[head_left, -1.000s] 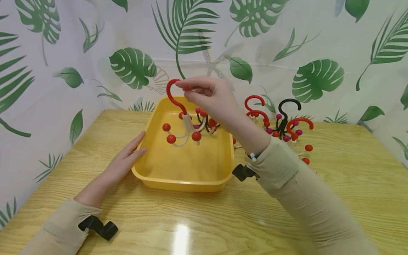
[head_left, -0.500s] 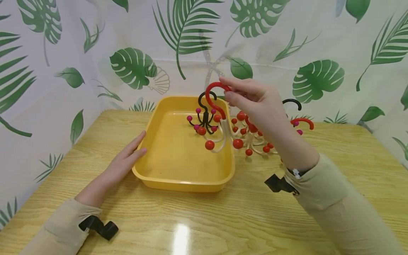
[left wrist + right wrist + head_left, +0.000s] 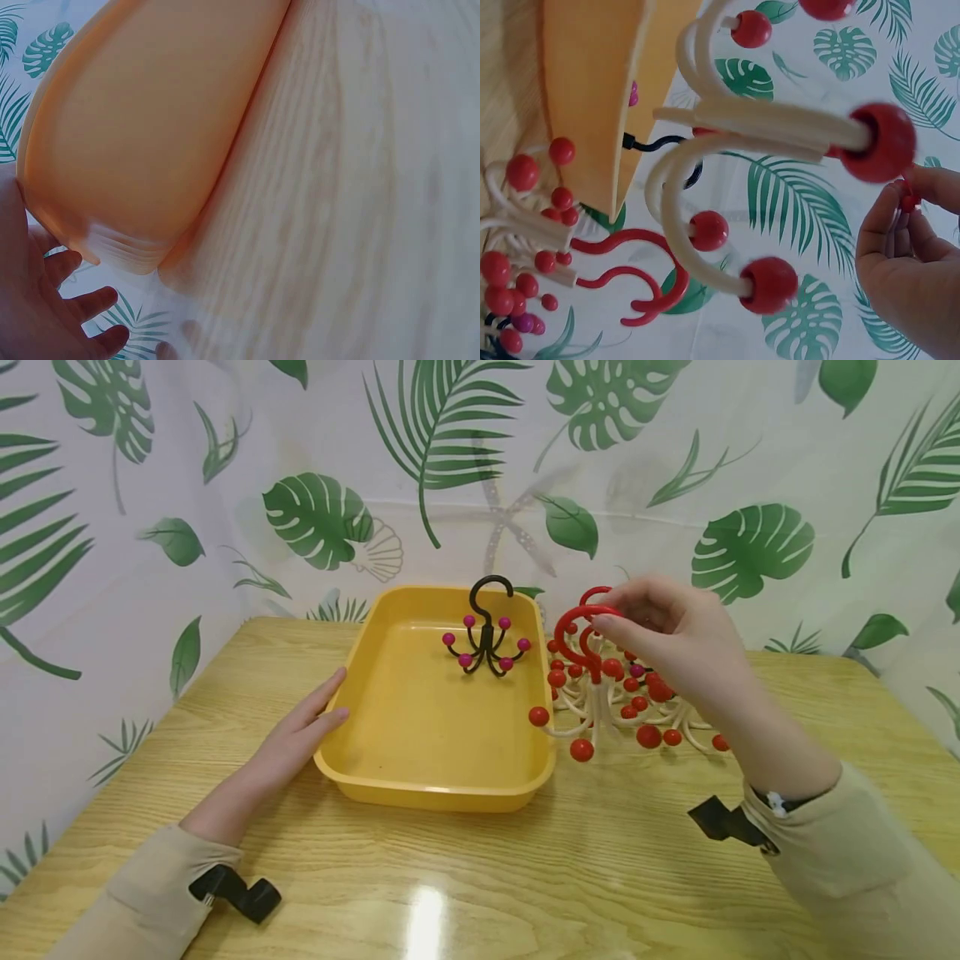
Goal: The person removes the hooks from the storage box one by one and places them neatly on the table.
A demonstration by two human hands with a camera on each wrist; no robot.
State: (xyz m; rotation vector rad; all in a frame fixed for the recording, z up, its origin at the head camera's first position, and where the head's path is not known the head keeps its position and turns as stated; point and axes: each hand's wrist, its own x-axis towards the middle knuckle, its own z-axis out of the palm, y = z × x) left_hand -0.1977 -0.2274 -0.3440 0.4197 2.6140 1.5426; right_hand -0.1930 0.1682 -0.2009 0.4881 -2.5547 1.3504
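Note:
In the head view my right hand [image 3: 686,647] pinches the curved top of a multi-arm hanging hook [image 3: 597,702], which has a red hook, a cream stem and curved arms tipped with red balls. It hangs by the right side of the yellow tray [image 3: 435,791], in front of other hooks. A black hook with magenta balls [image 3: 486,639] stands upright inside the tray, towards the back. My left hand [image 3: 296,727] rests at the tray's left rim. The left wrist view shows its relaxed, spread fingers [image 3: 94,304] beside the tray's outer wall [image 3: 150,112].
Several cream-and-red hooks [image 3: 678,718] stand in a cluster on the wooden table [image 3: 600,877], right of the tray. Among them a magenta ball [image 3: 637,670] shows behind my right hand. A leaf-patterned cloth [image 3: 285,410] hangs behind the table.
My right hand has moved right and down with the red-and-cream hook, from over the tray to beside it. The black hook inside the tray now shows fully. My left hand stays put.

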